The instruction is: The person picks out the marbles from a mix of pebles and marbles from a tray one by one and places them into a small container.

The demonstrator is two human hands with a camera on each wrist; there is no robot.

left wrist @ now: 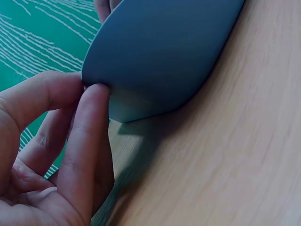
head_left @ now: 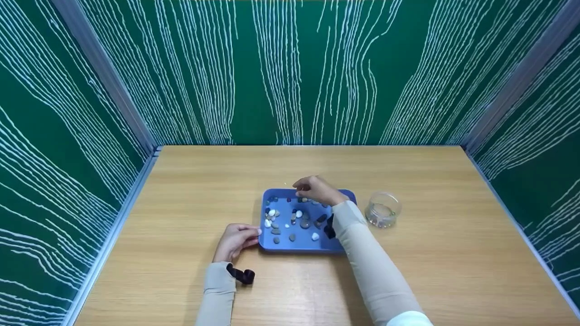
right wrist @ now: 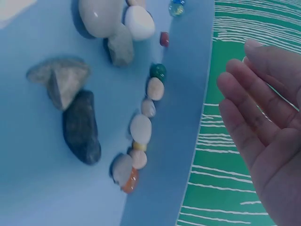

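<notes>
A blue tray [head_left: 302, 246] holds pebbles and small coloured beads. My left hand [head_left: 236, 241] pinches the tray's left edge; in the left wrist view the thumb [left wrist: 89, 136] lies against the outer wall. Over the tray's far edge hovers my right hand [head_left: 318, 190], its fingers loosely bent and nothing visible between them. Below that hand, a row along the tray's far wall includes a whitish pebble [right wrist: 141, 129], a green bead [right wrist: 158, 71] and an orange one [right wrist: 130, 181]. Nearer the tray's middle lie a dark long stone [right wrist: 82, 128] and a grey angular stone [right wrist: 62, 81].
A round clear container [head_left: 383, 210] with small things at its bottom stands just right of the tray. Wooden table surface [head_left: 217, 181] surrounds both. Green panels [head_left: 247, 90] with white wavy lines rise at the back and sides.
</notes>
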